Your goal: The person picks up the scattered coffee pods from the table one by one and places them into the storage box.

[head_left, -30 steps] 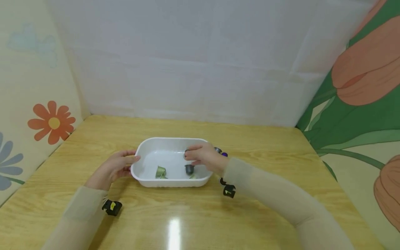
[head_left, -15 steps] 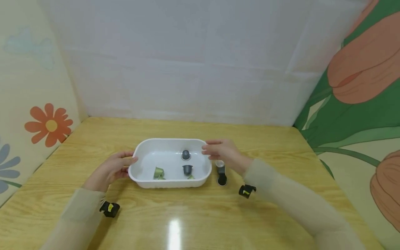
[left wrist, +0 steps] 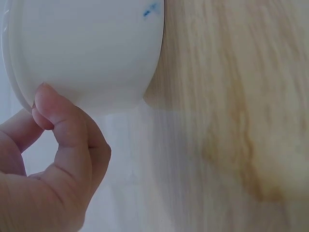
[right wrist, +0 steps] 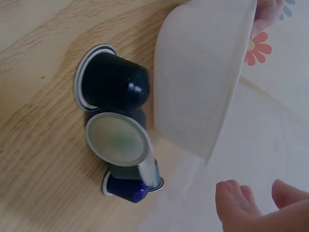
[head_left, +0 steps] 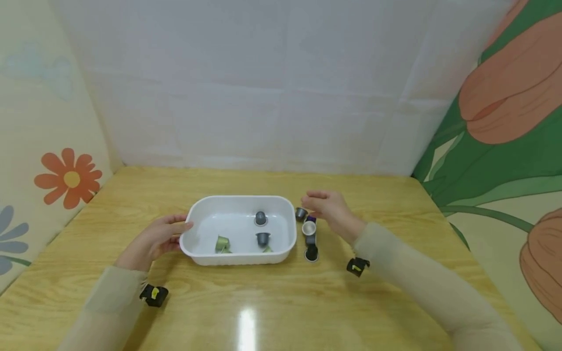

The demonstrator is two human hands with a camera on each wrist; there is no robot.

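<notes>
The left hand pinched the left rim of the white tub on the tabletop. Green cups and gray cups lay inside. The right hand had a loose, empty grip, thumb and fingers apart, near a purple cup and more small cups beside the tub's right end.

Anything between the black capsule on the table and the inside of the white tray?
Yes: the right wall of the white tray stands between it and the black capsule, so the capsule would probably need lifting over. Nothing else shows in that gap; the right grip is clear of it.
</notes>
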